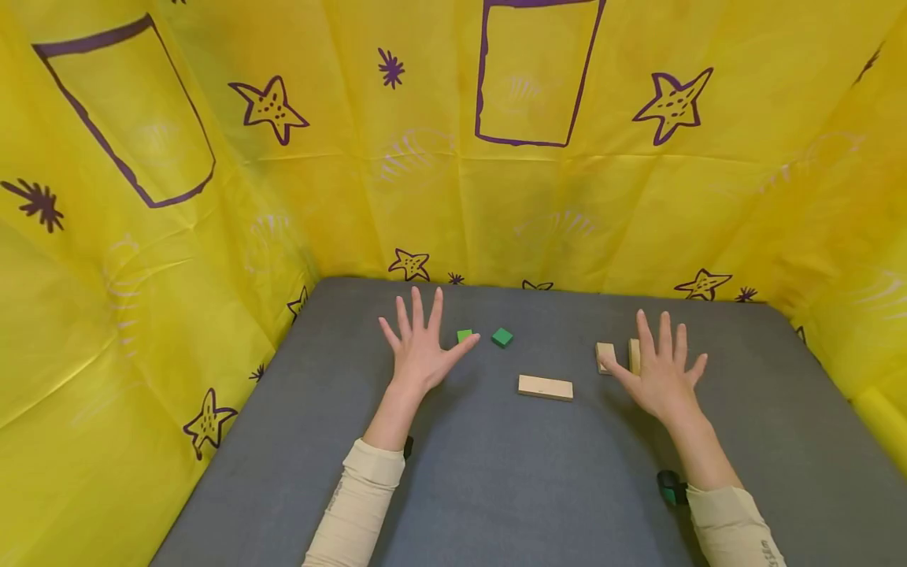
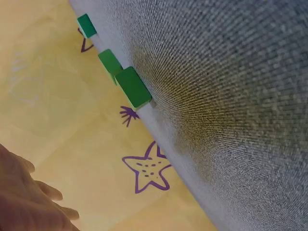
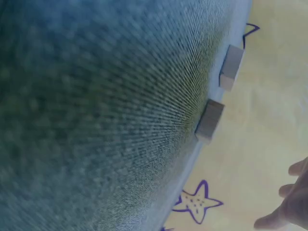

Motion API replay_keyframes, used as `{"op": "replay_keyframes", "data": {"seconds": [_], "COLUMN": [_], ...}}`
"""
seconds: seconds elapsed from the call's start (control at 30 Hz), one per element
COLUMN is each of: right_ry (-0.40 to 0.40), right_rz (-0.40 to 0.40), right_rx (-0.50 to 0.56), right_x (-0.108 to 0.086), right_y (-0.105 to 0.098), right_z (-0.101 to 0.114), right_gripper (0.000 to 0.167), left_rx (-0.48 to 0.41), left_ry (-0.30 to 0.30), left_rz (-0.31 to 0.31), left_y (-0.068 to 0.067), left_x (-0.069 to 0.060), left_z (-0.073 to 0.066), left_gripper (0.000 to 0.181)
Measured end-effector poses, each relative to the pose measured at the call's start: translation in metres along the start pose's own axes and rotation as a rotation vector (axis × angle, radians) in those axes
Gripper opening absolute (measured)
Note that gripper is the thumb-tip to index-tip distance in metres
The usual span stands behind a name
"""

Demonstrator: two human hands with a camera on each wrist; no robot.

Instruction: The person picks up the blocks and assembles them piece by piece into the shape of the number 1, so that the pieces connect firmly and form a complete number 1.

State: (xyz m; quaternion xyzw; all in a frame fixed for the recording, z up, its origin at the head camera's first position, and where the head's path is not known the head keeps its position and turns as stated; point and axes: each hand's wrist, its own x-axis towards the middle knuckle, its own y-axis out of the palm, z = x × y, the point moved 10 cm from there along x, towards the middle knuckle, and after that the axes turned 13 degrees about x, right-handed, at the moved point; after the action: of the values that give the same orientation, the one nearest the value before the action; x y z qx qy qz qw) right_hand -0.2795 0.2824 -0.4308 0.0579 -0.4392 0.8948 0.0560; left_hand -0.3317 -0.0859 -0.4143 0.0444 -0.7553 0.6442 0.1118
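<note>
Both hands are held above the grey table with fingers spread and nothing in them. My left hand [image 1: 420, 353] is nearest a light green block [image 1: 464, 335], partly covered by its thumb. Just right of that lies a darker green block [image 1: 502, 338]. Three green blocks [image 2: 134, 86] appear in the left wrist view. My right hand [image 1: 660, 376] hovers by two small wooden blocks; its thumb overlaps the left one [image 1: 605, 350] and it partly hides the other [image 1: 634, 353]. Between the hands, a long wooden block [image 1: 546, 387] lies flat.
The dark grey tabletop [image 1: 524, 480] runs back to a yellow cloth [image 1: 439, 197] with purple star drawings, which also hangs on the left and right sides. Dark wrist devices [image 1: 671, 488] sit by the light sleeves.
</note>
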Motion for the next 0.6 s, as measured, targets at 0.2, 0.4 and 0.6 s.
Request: {"op": "replay_keyframes", "data": {"seconds": [0.2,0.4,0.6], "right_ry": [-0.034,-0.103,-0.141], "right_rz": [-0.011,-0.029,-0.01], "right_rx": [0.076,0.176,0.236], "right_x": [0.001,0.004,0.007], "right_y": [0.003,0.003,0.005], "right_z": [0.003,0.005,0.004], "right_gripper": [0.109,0.11,0.101], "left_rx": [-0.093,-0.29,-0.478], "left_ry": [0.041,0.068,0.11], "left_rz": [0.023,0.049,0.084], "left_y": [0.001,0.002,0.003], "left_x": [-0.002,-0.001,-0.003], "left_z": [-0.006,-0.013,-0.024], "left_gripper": [0.108,0.11,0.099]}}
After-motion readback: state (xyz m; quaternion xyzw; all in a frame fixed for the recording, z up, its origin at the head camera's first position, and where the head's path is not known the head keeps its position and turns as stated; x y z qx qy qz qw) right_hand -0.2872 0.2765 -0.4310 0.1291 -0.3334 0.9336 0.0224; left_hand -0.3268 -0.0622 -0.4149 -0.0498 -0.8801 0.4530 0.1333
